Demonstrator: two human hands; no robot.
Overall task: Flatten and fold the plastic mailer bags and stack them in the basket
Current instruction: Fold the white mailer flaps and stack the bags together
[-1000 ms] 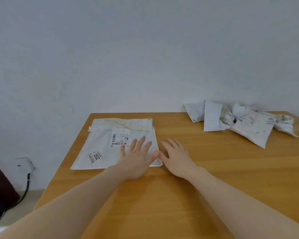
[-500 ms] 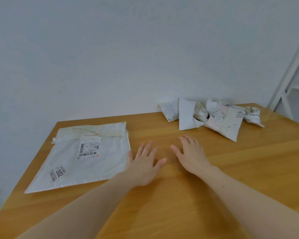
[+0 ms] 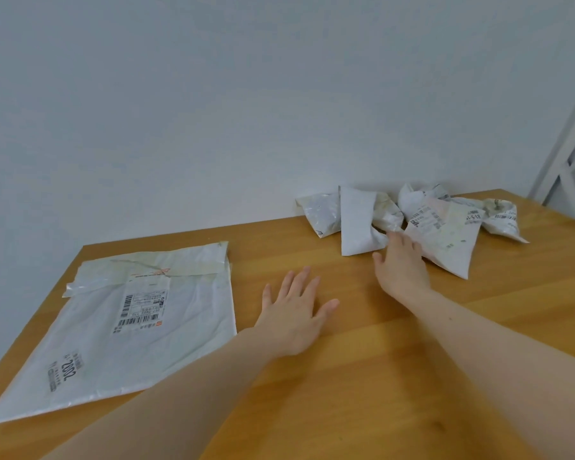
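A large white mailer bag (image 3: 140, 330) lies flat on the left of the wooden table (image 3: 395, 376), label side up. Several crumpled white mailer bags (image 3: 412, 220) sit in a pile at the back right, near the wall. My left hand (image 3: 296, 313) rests flat on the bare wood just right of the flat bag, fingers spread. My right hand (image 3: 402, 263) reaches forward with straight fingers, its fingertips touching the front of the crumpled pile. No basket is in view.
A white wall runs behind the table. A white metal frame (image 3: 565, 144) stands at the far right beyond the table's corner. The table's left edge is close beside the flat bag.
The view swung right. My left hand came off the flat bag onto the wood. My right hand moved forward and right to the crumpled pile.
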